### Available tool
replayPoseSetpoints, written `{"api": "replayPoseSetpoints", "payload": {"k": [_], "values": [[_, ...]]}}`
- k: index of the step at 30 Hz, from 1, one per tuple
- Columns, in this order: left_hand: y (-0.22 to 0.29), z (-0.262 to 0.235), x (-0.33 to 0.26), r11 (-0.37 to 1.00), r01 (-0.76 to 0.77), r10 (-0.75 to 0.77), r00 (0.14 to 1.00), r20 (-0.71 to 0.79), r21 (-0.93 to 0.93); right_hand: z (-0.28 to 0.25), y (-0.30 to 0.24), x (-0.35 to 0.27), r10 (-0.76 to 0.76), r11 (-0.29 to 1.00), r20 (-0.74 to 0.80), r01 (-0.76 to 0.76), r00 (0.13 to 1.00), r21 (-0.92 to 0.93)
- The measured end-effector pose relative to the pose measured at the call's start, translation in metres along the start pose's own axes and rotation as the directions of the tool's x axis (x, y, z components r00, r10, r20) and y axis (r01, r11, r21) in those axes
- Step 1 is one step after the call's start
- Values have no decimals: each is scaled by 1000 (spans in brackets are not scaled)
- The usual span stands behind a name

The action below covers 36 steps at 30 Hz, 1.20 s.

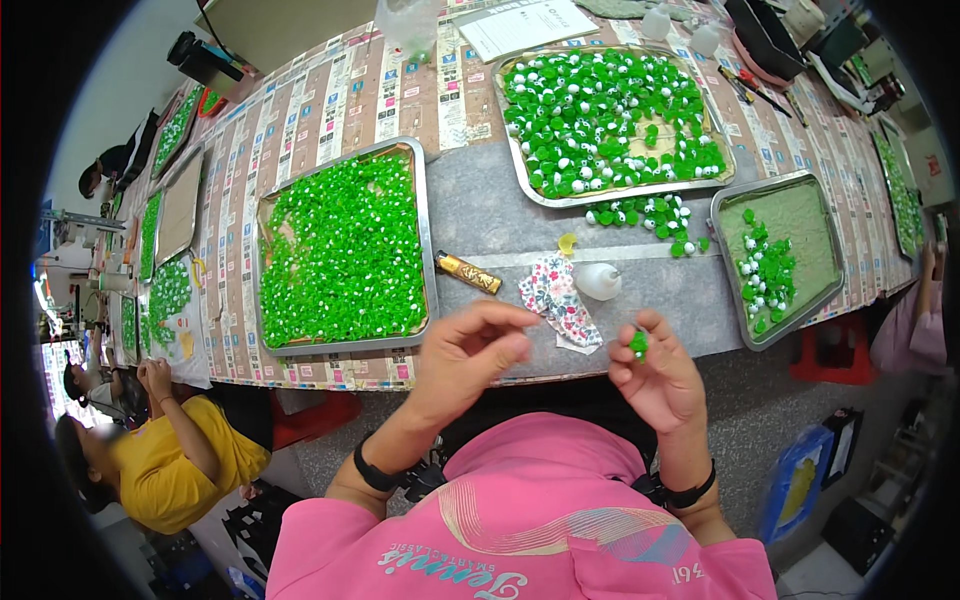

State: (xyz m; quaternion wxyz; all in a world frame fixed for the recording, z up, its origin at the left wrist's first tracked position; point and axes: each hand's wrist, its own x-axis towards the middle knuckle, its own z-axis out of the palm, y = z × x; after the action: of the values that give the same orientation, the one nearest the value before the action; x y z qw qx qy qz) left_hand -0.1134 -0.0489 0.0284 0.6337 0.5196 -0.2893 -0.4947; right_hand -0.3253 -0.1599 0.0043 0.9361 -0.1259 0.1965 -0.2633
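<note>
Right hand [655,375] was raised just off the near table edge, fingers curled, pinching a small green plastic piece [639,344] between thumb and fingertips; that piece sat at the top of the hand, clear of the table. Left hand [470,355] was up at the same height, well apart from the right, thumb and index closed toward each other with the other fingers loosely bent; couldn't tell whether it had anything in the pinch. Black band on each wrist. Directly ahead of the hands on the grey mat [480,205]: a patterned cloth scrap [557,295], a small white squeeze bottle [599,281] lying just beside it, and a gold lighter-shaped object [468,272] to the left. Left tray [423,215] was packed with plain green pieces. Far tray [515,150] held green pieces with white dots, a few spilled [650,215] onto the mat in front of it. Right tray [830,235] was mostly bare, a loose cluster of green-and-white pieces [765,275] in its middle. More trays of green parts ran along the table's left end, where a person in a yellow shirt [175,470] sat. Paper sheet [525,25] lay at the far edge.
</note>
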Motion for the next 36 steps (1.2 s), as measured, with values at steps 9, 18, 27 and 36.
{"api": "replayPoseSetpoints", "payload": {"k": [9, 18, 27, 36], "values": [[30, -104, -6, 595, -65, 538, 772, -337, 801, -37, -86, -20, -904, 62, 1, 135, 427, -989], [19, -149, 0, 144, 139, 632, 749, -199, 980, -87, -134, -18, -891, -386, 318, -175, 323, -906], [16, -165, 35, 186, 25, 663, 735, -144, 982, -17, -62, 9, -765, -358, 345, 87, 544, -930], [21, -160, 22, 296, -80, 713, 682, -164, 952, 3, -12, 25, -646, -238, 342, 246, 682, -940]]}}
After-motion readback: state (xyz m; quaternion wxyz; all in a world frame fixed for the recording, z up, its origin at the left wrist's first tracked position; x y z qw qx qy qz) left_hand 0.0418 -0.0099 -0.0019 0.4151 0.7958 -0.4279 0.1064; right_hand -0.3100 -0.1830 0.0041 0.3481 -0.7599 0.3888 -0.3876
